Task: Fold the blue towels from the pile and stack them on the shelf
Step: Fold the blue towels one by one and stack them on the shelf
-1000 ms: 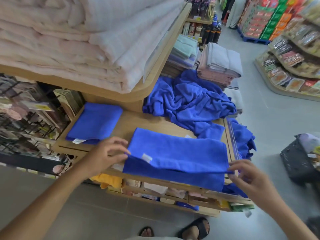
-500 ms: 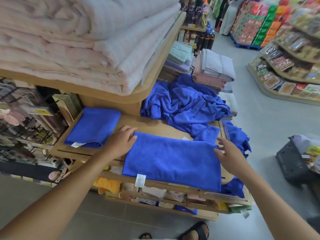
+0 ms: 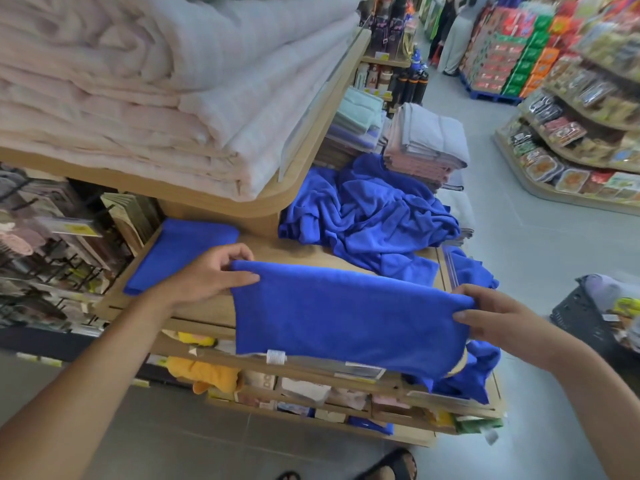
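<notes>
blue microfibre, limp and prone to sagging: holding the towel (image 3: 346,317) up by its top edge, just in front of the wooden shelf (image 3: 287,247) and draping over its front lip, at six o'clock from the rumpled pile (image 3: 367,216). pinching the top-left corner with the left hand (image 3: 204,277), thumb on the near face and fingers curled over the edge; pinching the top-right corner with the right hand (image 3: 495,318), thumb and curled fingers clamped on the cloth the same way. judging this as mid-fold, with one folded towel (image 3: 180,254) already lying at nine o'clock on the shelf and plenty left in the pile.

doing it well, probably: keeping the top edge taut between both pinches to avoid sagging in the middle; matching corner to corner before laying down; tucking the white label (image 3: 276,357), dangling at six o'clock on the bottom hem, inside the next fold; lowering onto bare wood rather than onto the pile's loose tail at one o'clock; smoothing outward with flat fingers afterwards.

running the long axis from nine o'clock to three o'clock, tilting slightly down toward the right hand; hanging the short side toward six o'clock, broad face turned to the camera, held edge up at twelve.
</notes>
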`<control>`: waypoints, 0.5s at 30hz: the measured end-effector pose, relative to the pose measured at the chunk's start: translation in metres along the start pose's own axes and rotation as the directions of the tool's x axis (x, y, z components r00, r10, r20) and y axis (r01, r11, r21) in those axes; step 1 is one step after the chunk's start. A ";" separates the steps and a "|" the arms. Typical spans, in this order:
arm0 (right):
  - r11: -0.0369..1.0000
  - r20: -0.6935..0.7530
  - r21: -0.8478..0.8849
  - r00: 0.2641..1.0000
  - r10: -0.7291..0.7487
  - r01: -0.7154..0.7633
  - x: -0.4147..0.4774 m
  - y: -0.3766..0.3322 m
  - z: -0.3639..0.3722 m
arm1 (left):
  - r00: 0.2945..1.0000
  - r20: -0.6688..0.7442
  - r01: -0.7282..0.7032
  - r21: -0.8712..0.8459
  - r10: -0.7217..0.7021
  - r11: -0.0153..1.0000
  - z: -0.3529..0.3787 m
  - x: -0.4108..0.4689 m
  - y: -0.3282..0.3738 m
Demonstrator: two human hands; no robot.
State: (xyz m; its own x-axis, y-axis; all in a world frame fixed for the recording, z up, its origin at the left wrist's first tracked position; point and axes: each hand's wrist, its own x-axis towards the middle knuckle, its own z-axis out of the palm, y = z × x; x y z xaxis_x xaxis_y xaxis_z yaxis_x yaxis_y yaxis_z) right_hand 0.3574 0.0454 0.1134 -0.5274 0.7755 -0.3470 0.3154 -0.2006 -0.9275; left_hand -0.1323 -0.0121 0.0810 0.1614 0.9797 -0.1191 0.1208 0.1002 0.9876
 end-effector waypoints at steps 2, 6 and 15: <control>0.979 0.003 0.200 1.000 0.026 -0.026 -0.005 0.001 0.001 | 0.999 -0.015 0.033 -0.256 -0.038 0.966 -0.003 -0.015 0.005; 0.971 -0.223 0.177 0.955 0.197 -0.159 0.026 0.028 0.026 | 0.957 -0.121 0.253 -0.095 -0.264 0.963 0.010 -0.005 -0.020; 0.980 -0.543 0.024 0.821 0.179 -0.198 0.086 0.065 0.046 | 0.873 -0.306 0.364 -0.108 -0.380 0.925 0.022 0.037 -0.071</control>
State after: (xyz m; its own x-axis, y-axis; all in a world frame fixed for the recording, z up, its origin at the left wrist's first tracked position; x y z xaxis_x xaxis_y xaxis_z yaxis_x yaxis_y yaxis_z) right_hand 0.2963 0.0719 0.0165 0.0519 0.9254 -0.3754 0.3944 -0.3643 -0.8436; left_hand -0.1136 0.0134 0.0040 -0.2048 0.8704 -0.4477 0.0644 0.4684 0.8812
